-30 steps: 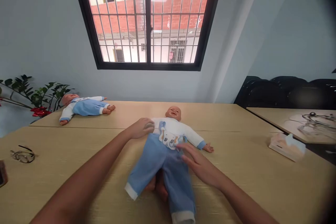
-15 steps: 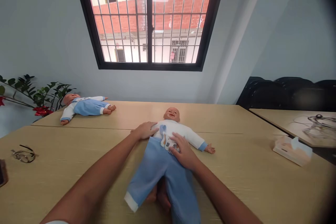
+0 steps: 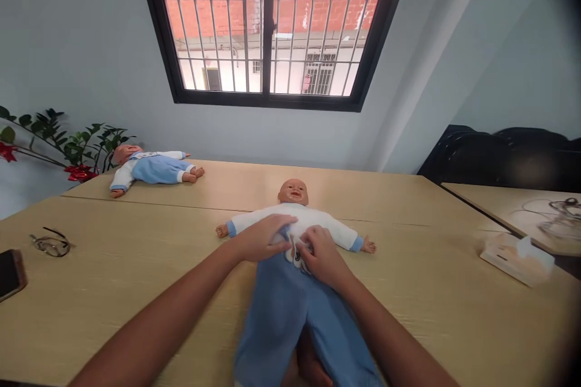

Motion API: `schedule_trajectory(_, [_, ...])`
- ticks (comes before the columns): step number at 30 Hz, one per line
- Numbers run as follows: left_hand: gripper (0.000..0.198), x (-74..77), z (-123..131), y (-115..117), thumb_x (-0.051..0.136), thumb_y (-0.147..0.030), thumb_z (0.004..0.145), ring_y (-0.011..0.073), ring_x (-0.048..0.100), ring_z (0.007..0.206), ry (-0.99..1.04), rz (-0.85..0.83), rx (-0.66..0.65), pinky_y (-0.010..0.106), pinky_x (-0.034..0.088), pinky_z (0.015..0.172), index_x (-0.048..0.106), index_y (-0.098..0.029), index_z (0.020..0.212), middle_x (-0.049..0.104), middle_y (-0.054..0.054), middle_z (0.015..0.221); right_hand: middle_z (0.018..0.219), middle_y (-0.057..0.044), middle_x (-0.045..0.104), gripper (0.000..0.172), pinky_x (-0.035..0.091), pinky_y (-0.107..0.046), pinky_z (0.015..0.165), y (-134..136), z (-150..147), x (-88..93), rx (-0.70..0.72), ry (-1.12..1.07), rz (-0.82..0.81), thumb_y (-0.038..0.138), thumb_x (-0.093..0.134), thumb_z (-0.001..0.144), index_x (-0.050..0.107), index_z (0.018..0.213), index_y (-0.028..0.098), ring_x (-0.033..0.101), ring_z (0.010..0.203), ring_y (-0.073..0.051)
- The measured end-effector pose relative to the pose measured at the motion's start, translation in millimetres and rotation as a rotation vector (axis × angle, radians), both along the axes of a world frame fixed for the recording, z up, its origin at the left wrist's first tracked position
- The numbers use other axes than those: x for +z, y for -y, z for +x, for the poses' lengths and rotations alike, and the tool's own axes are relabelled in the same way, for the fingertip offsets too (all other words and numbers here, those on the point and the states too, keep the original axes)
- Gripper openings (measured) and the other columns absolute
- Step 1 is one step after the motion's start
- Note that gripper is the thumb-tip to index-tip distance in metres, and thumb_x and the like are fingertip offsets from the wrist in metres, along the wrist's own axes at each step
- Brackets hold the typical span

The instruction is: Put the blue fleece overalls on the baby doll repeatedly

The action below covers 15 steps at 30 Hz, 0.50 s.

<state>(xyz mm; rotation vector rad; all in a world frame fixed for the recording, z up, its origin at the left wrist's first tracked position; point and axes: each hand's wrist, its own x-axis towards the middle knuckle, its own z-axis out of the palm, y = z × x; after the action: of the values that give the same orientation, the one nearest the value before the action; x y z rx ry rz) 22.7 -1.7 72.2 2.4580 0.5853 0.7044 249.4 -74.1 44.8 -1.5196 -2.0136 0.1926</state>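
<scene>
A baby doll [image 3: 293, 192] lies on its back on the table, head away from me and arms spread. It wears a one-piece outfit [image 3: 279, 308] with a white top, blue legs and an animal face on the front. My left hand [image 3: 265, 237] rests on the chest beside a small blue bow, thumb and fingers apart. Close by on the right, my right hand [image 3: 324, 257] has its fingers curled into the cloth at the animal face, partly covering it. The doll's bare legs [image 3: 311, 363] show between the blue trouser legs.
A second doll [image 3: 157, 168] in similar clothes lies at the back left, near a potted plant [image 3: 82, 148]. Glasses [image 3: 52, 245] and a phone [image 3: 11, 275] are at the left. On the right are a tissue box [image 3: 517, 260] and cables [image 3: 565, 214] on another table.
Both hands have come together on the doll's chest; the left moved inward from its side, and the right fingers curled into the cloth. The trouser legs shifted, and the view tilted down.
</scene>
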Motion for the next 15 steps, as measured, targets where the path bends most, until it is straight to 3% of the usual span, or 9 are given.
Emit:
schedule_trajectory(4, [0.045,13.7,12.2,0.8,0.058,-0.053,0.098,0.027,0.066,0.105,-0.073,-0.111,-0.051,0.036,0.048,0.09,0.067,-0.023,0.131,0.072,0.009,0.121,0.096,-0.009,0.064,0.023,0.047,-0.039,0.083,-4.5,-1.7,6.7,0.106,-0.043,0.079,0.037,0.043,0.104,0.053,0.09,0.023,0.056,0.092,-0.025])
schedule_trajectory(8, [0.04,16.3,-2.7,3.2,0.068,-0.059,0.089,0.0185,0.057,0.074,-0.132,-0.177,0.019,0.029,0.039,0.066,0.07,-0.02,0.101,0.068,0.002,0.086,0.087,-0.008,0.064,0.025,0.046,-0.038,0.078,-14.7,-0.6,14.8,0.105,-0.003,0.155,0.044,0.048,0.103,0.054,0.092,0.023,0.058,0.084,-0.025])
schedule_trajectory(12, [0.043,8.5,-20.8,10.0,0.077,-0.06,0.081,0.0184,0.054,0.075,-0.215,-0.191,-0.022,0.028,0.036,0.066,0.064,-0.019,0.084,0.063,0.0,0.081,0.089,-0.009,0.066,0.024,0.049,-0.042,0.08,-5.6,-5.5,24.7,0.157,-0.007,0.269,0.042,0.049,0.102,0.058,0.092,0.023,0.06,0.087,-0.026])
schedule_trajectory(15, [0.033,-5.2,-23.4,12.0,0.07,-0.053,0.09,0.0219,0.059,0.088,-0.122,-0.18,-0.012,0.029,0.04,0.075,0.069,-0.02,0.092,0.068,0.003,0.092,0.101,-0.011,0.068,0.02,0.052,-0.051,0.09,33.4,-5.7,37.4,0.259,-0.158,0.477,0.039,0.049,0.102,0.063,0.096,0.026,0.064,0.098,-0.03])
